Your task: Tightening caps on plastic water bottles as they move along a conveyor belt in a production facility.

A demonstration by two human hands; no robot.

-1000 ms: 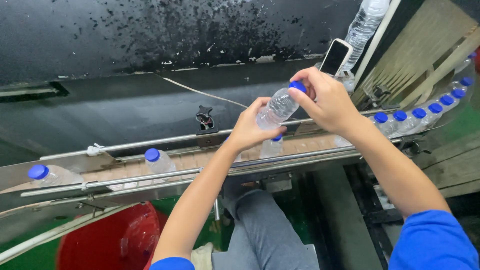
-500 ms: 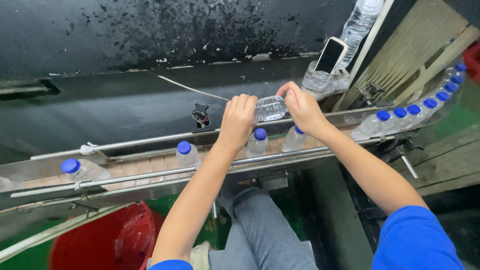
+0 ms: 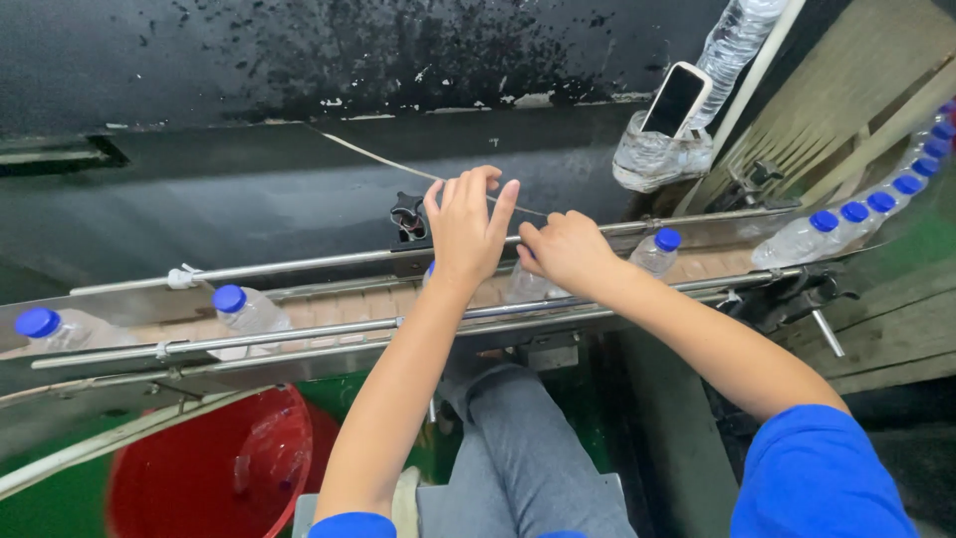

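The hands are letting go of the bottle they were holding up: the left hand [image 3: 463, 231] is now spreading open above the belt [image 3: 329, 309], and the right hand [image 3: 565, 249] is lowering onto a bottle [image 3: 526, 286] there. The bottles are travelling rightward.

Even, fairly bright light is cast from above; glare is caught on the steel guide rails [image 3: 299, 261]. The dark back wall [image 3: 299, 60] is left dim. Straight lines are bent by wide-angle distortion at the edges.
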